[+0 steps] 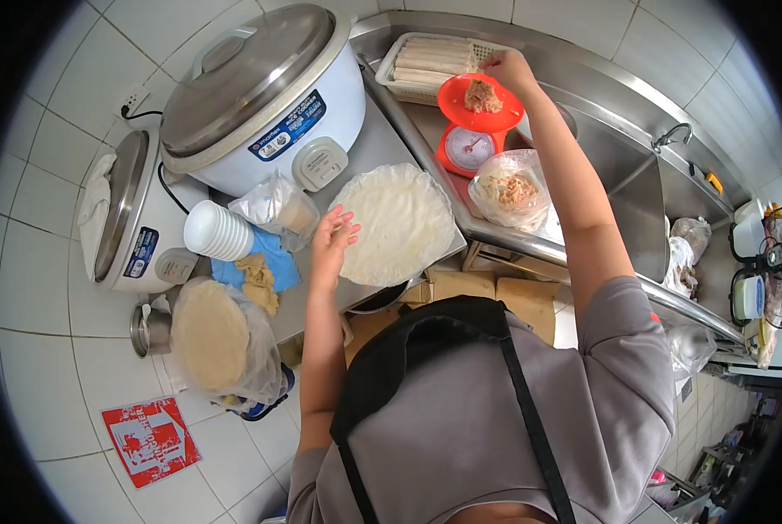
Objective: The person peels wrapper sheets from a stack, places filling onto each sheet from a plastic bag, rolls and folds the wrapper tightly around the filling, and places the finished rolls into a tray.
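Observation:
My right hand [510, 72] reaches above the red scale pan [452, 98], its fingers beside the white basket; what they hold, if anything, is hidden. A clump of filling [482, 98] lies on that pan, over the red kitchen scale [470, 148]. My left hand [333, 237] has its fingers apart at the left edge of a round pale wrapper sheet [395, 223]. Just below the scale sits a clear plastic bag of filling [510, 188]. Several pale rolls [430, 61] lie in rows in the white basket [399, 90].
Two rice cookers [225, 113] stand at the left, near stacked white cups [218, 230] and a blue cloth [273, 260]. More round wrappers [209, 334] lie in plastic at lower left. A steel sink [622, 196] with a faucet [673, 136] is on the right.

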### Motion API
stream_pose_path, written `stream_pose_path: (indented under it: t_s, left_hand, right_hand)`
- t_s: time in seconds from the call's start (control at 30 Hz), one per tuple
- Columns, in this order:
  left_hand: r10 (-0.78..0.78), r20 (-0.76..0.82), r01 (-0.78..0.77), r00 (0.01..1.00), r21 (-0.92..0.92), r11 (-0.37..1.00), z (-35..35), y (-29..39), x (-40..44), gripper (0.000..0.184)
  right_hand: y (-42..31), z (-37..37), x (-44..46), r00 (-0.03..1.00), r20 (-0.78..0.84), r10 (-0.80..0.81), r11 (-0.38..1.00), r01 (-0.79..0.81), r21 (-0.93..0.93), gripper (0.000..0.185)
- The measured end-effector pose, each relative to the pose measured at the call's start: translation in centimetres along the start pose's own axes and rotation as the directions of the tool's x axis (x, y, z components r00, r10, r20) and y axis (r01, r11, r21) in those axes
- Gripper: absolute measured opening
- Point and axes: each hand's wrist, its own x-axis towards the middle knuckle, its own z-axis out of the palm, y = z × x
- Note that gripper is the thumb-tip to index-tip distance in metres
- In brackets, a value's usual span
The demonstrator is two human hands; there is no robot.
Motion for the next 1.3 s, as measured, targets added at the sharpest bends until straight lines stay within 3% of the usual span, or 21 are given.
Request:
stream_pose_path:
  t_s: [0.1,0.4,0.5,0.57,0.6,0.63,0.67,0.7,0.73,0.9,1.2,1.3]
  left_hand:
    - [-0.001,0.010,0.001,1.000,-0.001,1.000,-0.1,-0.2,0.0,0.045]
    - [-0.021,0.023,0.021,1.000,-0.003,1.000,-0.5,-0.9,-0.2,0.043]
    - [-0.001,-0.008,0.001,1.000,-0.032,0.999,-1.0,-1.7,-0.5,0.044]
    - [-0.018,-0.024,0.017,1.000,-0.034,0.999,-1.4,-2.2,-0.6,0.044]
    - [-0.026,-0.031,0.025,0.999,-0.036,0.999,-1.6,-2.4,-0.6,0.044]
    - [-0.027,-0.025,0.026,0.999,-0.035,0.999,-1.7,-2.4,-0.6,0.044]
    - [-0.029,-0.019,0.029,0.999,-0.034,0.999,-1.7,-2.3,-0.7,0.044]
    - [-0.032,-0.015,0.031,0.999,-0.034,0.999,-1.6,-2.2,-0.7,0.044]
    - [-0.042,-0.010,0.041,0.999,-0.030,0.999,-1.4,-2.0,-0.7,0.044]
    - [-0.031,0.030,0.031,0.999,-0.016,0.999,-0.5,-1.7,0.3,0.042]
    - [-0.035,0.106,0.036,0.994,-0.001,0.999,2.5,-1.3,1.8,0.043]
    - [-0.033,0.119,0.036,0.992,-0.015,0.999,2.9,-1.5,1.9,0.043]
  right_hand:
    - [-0.1,0.0,-0.2,0.995,-0.040,-0.095,0.995,0.096,0.018,0.021]
    - [-1.0,0.1,-0.5,0.988,-0.003,-0.153,0.987,0.153,0.042,0.022]
    - [-4.0,-3.7,-4.6,0.955,0.231,-0.186,0.982,0.183,0.037,0.018]
    - [-2.0,-3.7,-7.3,0.893,0.429,-0.133,0.990,0.142,0.011,0.018]
    - [-3.3,-3.8,-9.9,0.816,0.576,0.056,0.987,0.042,-0.154,0.018]
    - [0.0,-1.9,-10.2,0.712,0.697,0.086,0.987,0.036,-0.159,0.019]
    - [1.4,-0.7,-11.5,0.686,0.676,0.271,0.936,-0.022,-0.352,0.022]
    - [6.3,1.7,-12.2,0.736,0.657,0.163,0.906,0.151,-0.395,0.024]
    - [5.6,1.9,-13.5,0.753,0.639,0.157,0.788,0.294,-0.541,0.024]
    - [7.4,3.3,-17.8,0.836,0.534,0.126,0.926,0.093,-0.365,0.033]
    - [7.7,4.5,-20.7,0.952,0.305,0.006,0.956,0.084,-0.281,0.018]
    - [7.6,4.9,-20.8,0.954,0.298,0.044,0.939,0.062,-0.338,0.017]
